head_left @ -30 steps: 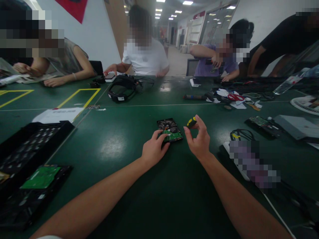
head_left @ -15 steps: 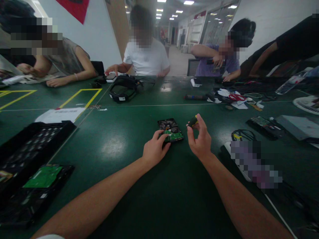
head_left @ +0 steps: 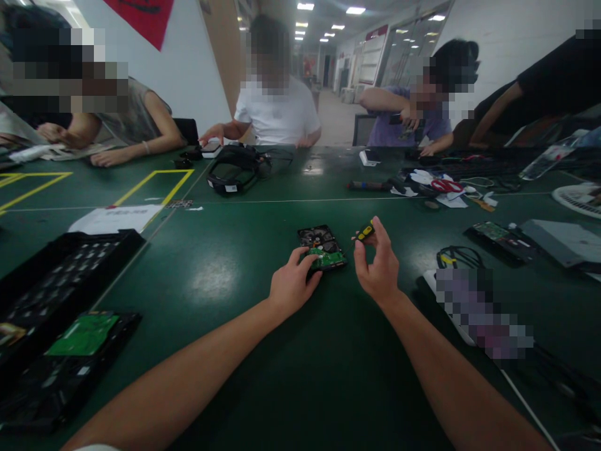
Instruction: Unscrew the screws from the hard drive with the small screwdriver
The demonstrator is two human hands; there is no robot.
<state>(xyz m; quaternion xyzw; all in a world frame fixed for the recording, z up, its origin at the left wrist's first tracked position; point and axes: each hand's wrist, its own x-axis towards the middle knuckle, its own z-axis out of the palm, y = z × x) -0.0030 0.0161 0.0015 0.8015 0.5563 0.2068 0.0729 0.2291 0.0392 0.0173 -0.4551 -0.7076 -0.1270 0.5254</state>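
Note:
A hard drive (head_left: 317, 237) lies circuit-board side up on the green table, mid-view. My left hand (head_left: 293, 279) grips its near-left part, fingers over the green board and thumb along the near edge. To the right, my right hand (head_left: 378, 266) is closed on a small yellow-and-black screwdriver (head_left: 365, 232), pinched by the handle between fingertips and thumb. Its thin shaft slants down and left toward the drive's right edge; whether the tip touches is too small to tell.
Left are a black tray (head_left: 61, 269) and a larger device with a green board (head_left: 84, 335). A phone-like white-edged object (head_left: 460, 313), a cable (head_left: 459, 257), another drive (head_left: 498, 241) and a grey box (head_left: 563, 241) lie right. A headset (head_left: 235, 169) and several people are across the table.
The screwdriver has turned in my right hand, so more of its yellow handle shows and its shaft is visible. My left hand stays on the hard drive.

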